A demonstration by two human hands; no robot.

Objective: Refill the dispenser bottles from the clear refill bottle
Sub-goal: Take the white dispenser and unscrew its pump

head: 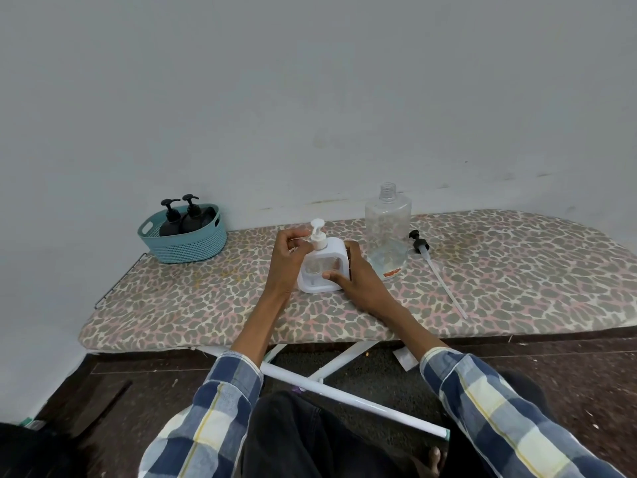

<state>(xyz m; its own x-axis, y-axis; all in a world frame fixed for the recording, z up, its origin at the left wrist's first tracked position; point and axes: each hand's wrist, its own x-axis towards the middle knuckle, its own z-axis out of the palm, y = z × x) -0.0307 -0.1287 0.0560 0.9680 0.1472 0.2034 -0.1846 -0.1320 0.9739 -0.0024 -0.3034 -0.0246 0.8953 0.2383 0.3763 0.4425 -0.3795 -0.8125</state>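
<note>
nearest us the right hand (358, 281) grips the white dispenser bottle (322, 267) mid ironing board (206, 305) while the left hand (287, 257) has its fingers curled round the pump collar, which we judge is being turned, and the uncapped clear refill bottle (387, 232) stands just beyond.

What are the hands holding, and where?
The square white dispenser bottle: right hand grips its body, left hand pinches the white pump collar.
</note>
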